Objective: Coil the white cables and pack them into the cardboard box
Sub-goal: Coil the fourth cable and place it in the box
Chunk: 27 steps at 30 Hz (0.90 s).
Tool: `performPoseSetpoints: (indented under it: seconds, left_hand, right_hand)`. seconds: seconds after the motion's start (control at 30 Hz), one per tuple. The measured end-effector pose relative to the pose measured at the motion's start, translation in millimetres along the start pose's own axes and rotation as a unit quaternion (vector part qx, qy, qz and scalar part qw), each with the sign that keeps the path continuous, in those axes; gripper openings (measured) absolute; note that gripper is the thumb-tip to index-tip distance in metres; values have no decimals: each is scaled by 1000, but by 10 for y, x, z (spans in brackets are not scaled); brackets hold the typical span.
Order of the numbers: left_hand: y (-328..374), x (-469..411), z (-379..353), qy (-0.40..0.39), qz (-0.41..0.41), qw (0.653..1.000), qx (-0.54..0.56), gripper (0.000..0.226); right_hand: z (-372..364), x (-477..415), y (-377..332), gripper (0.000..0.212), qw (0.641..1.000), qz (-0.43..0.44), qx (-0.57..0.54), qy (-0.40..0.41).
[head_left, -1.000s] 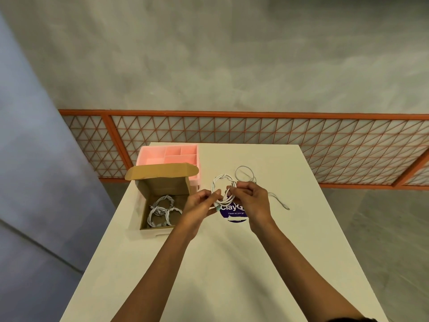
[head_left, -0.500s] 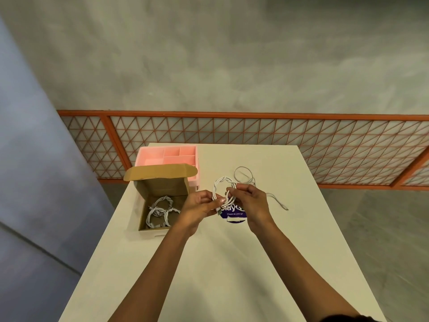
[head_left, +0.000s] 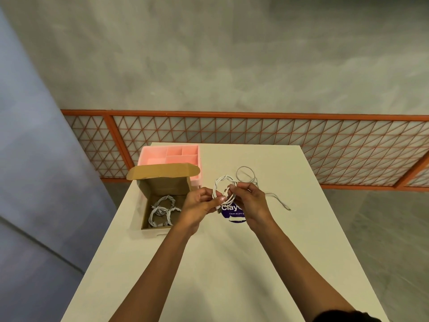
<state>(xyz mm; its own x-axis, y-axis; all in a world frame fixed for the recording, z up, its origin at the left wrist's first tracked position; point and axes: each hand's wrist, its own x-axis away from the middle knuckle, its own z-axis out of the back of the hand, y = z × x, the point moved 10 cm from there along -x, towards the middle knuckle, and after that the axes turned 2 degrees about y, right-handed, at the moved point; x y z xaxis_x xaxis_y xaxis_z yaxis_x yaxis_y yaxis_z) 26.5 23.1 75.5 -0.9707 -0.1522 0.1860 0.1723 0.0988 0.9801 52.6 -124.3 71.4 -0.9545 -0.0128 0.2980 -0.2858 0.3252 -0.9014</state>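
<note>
Above the middle of the white table (head_left: pixel 232 263), both hands hold a coiled white cable (head_left: pixel 219 185). My left hand (head_left: pixel 199 204) pinches the coil's lower left side. My right hand (head_left: pixel 249 201) grips its right side, with a plug end showing inside the loop. An open cardboard box (head_left: pixel 148 225) stands to the left, its lid (head_left: pixel 162 171) raised at the back. Several coiled white cables (head_left: pixel 162 209) lie inside it. Another white cable (head_left: pixel 276 197) lies loose on the table behind and right of my right hand.
A pink divided tray (head_left: pixel 170 154) sits behind the box at the table's far left. A purple round sticker (head_left: pixel 232 213) lies on the table under my hands. An orange lattice railing (head_left: pixel 255 140) runs beyond the far edge.
The hands have stayed over the same spot and kept turning the coil. The plug end now shows inside the loop by my right fingers.
</note>
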Motion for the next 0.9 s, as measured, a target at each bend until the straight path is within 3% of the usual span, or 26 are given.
performPoseSetpoints:
  seconds: [0.17,0.53,0.9]
  left_hand:
    - [38,0,1,-27,-14,999,-15,9]
    - [-12,65,2,-64,12,998,19,3]
    - [99,-47,184,-6,6,1000,12,6]
  right_hand:
    - [-39,-6,31,8,999,-17,-20,-39]
    - [-188,-14,116,7,983,-75,55,-159]
    - [-408,124,-10,5,957,-34,101,-271]
